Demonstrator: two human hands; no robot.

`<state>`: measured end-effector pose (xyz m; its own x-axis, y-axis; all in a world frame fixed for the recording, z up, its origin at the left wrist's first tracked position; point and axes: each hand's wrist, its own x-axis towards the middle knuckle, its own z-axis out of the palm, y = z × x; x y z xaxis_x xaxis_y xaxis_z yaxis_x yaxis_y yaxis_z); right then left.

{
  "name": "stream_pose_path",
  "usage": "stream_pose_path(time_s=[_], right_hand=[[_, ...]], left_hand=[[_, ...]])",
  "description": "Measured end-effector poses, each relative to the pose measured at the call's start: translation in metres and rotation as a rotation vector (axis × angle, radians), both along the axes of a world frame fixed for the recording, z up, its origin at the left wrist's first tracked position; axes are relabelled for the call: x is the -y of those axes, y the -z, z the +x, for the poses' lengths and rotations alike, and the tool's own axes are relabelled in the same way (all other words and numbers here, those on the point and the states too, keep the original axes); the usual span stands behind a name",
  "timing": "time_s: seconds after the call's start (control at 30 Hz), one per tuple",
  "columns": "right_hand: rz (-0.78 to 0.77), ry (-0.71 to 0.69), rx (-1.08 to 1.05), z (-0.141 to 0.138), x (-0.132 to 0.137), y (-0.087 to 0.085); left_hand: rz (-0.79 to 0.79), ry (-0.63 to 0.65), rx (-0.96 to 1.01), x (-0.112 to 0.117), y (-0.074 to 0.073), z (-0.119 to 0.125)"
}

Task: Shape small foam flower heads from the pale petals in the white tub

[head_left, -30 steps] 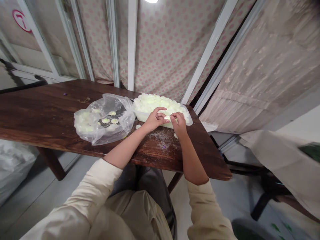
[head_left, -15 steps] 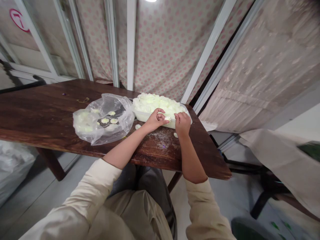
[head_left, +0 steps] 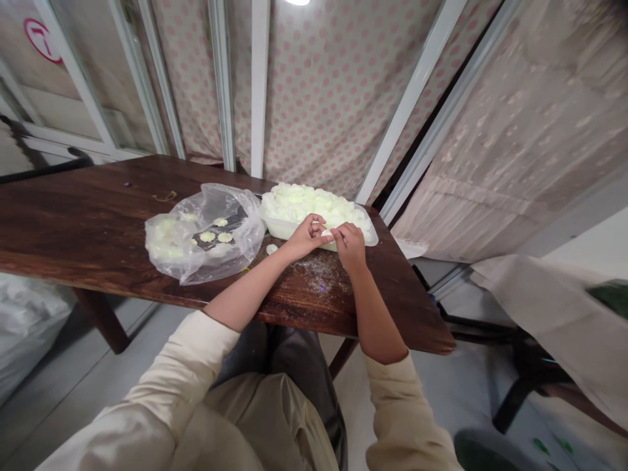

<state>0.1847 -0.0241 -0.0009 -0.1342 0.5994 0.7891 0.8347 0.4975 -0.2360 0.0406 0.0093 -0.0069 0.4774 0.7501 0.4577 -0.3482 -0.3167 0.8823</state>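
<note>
My left hand [head_left: 305,237] and my right hand [head_left: 349,243] meet just in front of a white tray [head_left: 280,227] heaped with pale yellow-white flowers [head_left: 304,199]. Both hands pinch one small pale flower piece [head_left: 328,233] between their fingertips, fingers curled. A single loose flower [head_left: 271,248] lies on the dark wooden table [head_left: 88,222] just left of my left wrist. White crumbs [head_left: 318,268] are scattered on the wood under my wrists.
A crumpled clear plastic bag [head_left: 206,232] with several flowers in it lies left of the tray. The table's right corner [head_left: 441,340] is close to my right elbow. Behind stand white window frames and a dotted curtain. A white sack [head_left: 24,320] sits on the floor at left.
My right hand moved back in towards the left one and pinches the flower piece again. The left hand stayed almost still.
</note>
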Motion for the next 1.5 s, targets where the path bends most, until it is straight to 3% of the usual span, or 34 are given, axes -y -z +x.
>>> stream_pose_path(time_s=[0.13, 0.27, 0.4, 0.63, 0.77, 1.13, 1.33, 1.5], right_hand=[[0.082, 0.192, -0.063, 0.012, -0.003, 0.000], [0.164, 0.283, -0.243, 0.030, -0.011, -0.002], [0.140, 0.225, -0.285, 0.033, -0.013, -0.002], [0.030, 0.056, -0.058, 0.005, -0.005, 0.003], [0.007, 0.076, -0.029, 0.000, -0.005, 0.006], [0.053, 0.076, -0.023, -0.002, -0.006, 0.008], [0.067, 0.055, -0.067, -0.003, -0.007, 0.008], [-0.011, 0.189, -0.237, 0.004, -0.006, 0.006]], left_hand=[[-0.025, 0.009, 0.019, 0.000, -0.001, 0.000], [-0.045, 0.000, -0.003, 0.004, -0.005, -0.001], [-0.062, -0.058, -0.132, 0.005, -0.006, -0.002], [0.017, -0.031, -0.276, 0.003, -0.001, -0.003], [0.113, -0.046, -0.336, 0.005, -0.002, -0.003], [0.204, -0.173, -0.345, 0.006, -0.005, -0.005], [0.208, -0.174, -0.337, 0.008, -0.006, -0.005], [0.194, -0.156, -0.317, 0.008, -0.007, -0.006]])
